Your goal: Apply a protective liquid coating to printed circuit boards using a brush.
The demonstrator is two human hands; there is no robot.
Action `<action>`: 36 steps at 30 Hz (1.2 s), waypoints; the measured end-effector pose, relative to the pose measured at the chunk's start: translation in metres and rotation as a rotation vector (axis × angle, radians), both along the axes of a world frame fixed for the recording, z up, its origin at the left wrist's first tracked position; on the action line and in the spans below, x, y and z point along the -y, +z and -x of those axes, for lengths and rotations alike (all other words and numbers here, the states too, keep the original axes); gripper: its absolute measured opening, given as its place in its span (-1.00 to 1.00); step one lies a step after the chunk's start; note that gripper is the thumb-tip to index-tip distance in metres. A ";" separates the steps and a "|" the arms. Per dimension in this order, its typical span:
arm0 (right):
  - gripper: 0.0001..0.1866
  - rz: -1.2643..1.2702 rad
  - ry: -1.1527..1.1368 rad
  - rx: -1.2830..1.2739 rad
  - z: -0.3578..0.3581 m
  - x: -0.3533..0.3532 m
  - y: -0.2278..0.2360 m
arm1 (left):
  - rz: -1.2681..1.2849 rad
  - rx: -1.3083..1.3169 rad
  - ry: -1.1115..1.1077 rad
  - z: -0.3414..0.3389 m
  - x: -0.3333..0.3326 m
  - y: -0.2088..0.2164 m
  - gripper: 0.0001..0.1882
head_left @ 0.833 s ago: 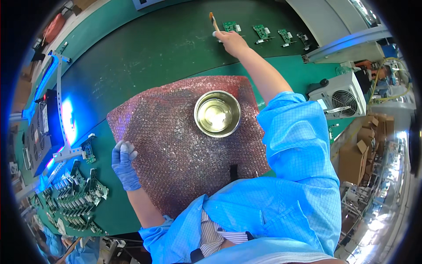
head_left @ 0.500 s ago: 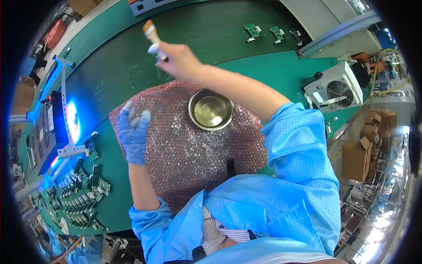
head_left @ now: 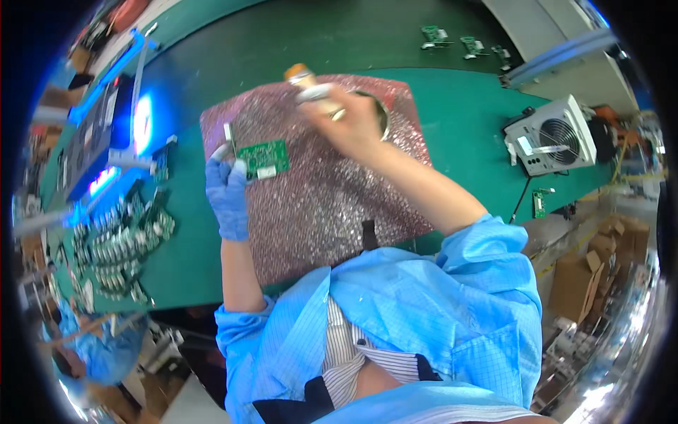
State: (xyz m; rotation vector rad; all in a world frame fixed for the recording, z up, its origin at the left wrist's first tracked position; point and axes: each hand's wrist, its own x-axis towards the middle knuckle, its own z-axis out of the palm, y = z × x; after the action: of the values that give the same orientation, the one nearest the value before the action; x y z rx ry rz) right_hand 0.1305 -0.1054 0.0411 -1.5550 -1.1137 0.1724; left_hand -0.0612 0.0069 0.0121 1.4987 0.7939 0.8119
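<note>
My left hand [head_left: 227,194], in a blue glove with whitish fingertips, pinches a green circuit board [head_left: 263,154] by its near left edge. The board hangs over the left part of a pinkish bubble-wrap sheet [head_left: 318,205]. My right hand [head_left: 349,120] is closed round a brush [head_left: 300,75] with orange-brown bristles, which point up and to the left. White covers show on some of its fingers. The brush is apart from the board. Behind my right hand, a round metal bowl [head_left: 384,120] stands on the sheet, mostly hidden; only its right rim shows.
Several circuit boards [head_left: 120,247] stand in rows at the left of the green table [head_left: 459,127]. A lit blue-light unit [head_left: 106,134] is behind them. Small boards [head_left: 434,37] lie at the far right. A white fan device [head_left: 551,138] stands at the right, near another board [head_left: 539,203].
My left hand, empty before, now holds a circuit board. My right hand has brought the brush back from the far dark surface to beside the bowl. The view has shifted.
</note>
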 end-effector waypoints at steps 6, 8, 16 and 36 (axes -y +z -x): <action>-0.81 0.034 -0.120 0.005 -0.021 0.065 -0.025 | 0.485 0.265 0.015 0.020 0.008 -0.020 -0.66; -0.81 0.070 -0.147 0.015 -0.022 0.075 -0.029 | 0.642 0.394 -0.058 0.022 0.006 -0.031 -0.66; -0.83 0.126 -0.242 -0.154 -0.041 0.096 -0.051 | 0.641 0.321 -0.036 0.014 0.015 -0.038 -0.65; -0.83 0.077 -0.289 -0.444 -0.065 0.097 -0.033 | 0.713 0.332 -0.166 -0.003 0.011 -0.035 -0.64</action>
State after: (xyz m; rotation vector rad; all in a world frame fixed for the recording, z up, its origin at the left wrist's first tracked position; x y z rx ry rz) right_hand 0.1953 -0.2028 0.0080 -1.6258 -0.5356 0.3476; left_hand -0.0587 -0.0046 -0.0234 0.7562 0.6063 0.5456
